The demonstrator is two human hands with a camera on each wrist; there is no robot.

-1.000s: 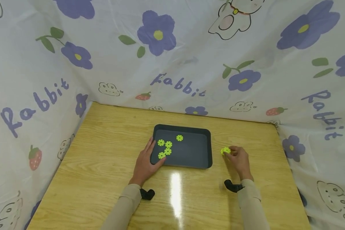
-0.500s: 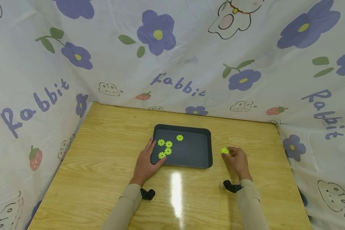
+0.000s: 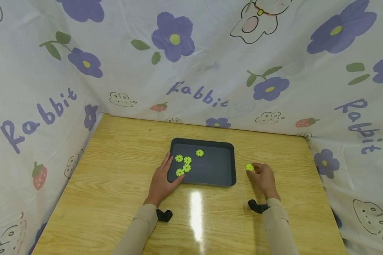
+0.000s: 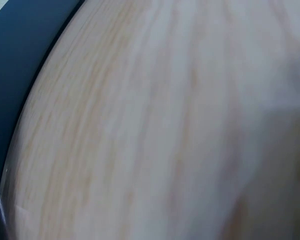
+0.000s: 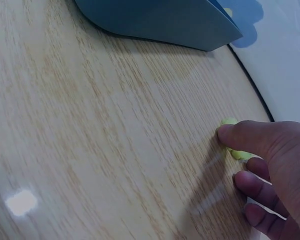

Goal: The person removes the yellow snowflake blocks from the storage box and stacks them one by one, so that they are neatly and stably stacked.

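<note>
A dark grey tray (image 3: 210,166) sits on the wooden table, with several yellow-green snowflake discs (image 3: 187,160) lying flat in its left half and one (image 3: 199,153) nearer the back rim. My left hand (image 3: 161,182) rests against the tray's front left corner, fingers straight along the left side and thumb over the front rim beside the nearest disc. Right of the tray, my right hand (image 3: 265,179) pinches a yellow-green snowflake disc (image 3: 249,167) between thumb and fingertips, close over the table. In the right wrist view the thumb covers the middle of that disc (image 5: 241,155).
White printed cloth (image 3: 198,71) hangs behind the wooden table (image 3: 115,170) and along both its sides. Each wrist carries a black camera mount (image 3: 257,206). The tray's near right wall (image 5: 150,22) shows at the top of the right wrist view.
The right hand has shifted slightly left; two overlapping snowflake discs showed at its fingertips a second ago, and now one outline shows. The left hand and tray have stayed put.
</note>
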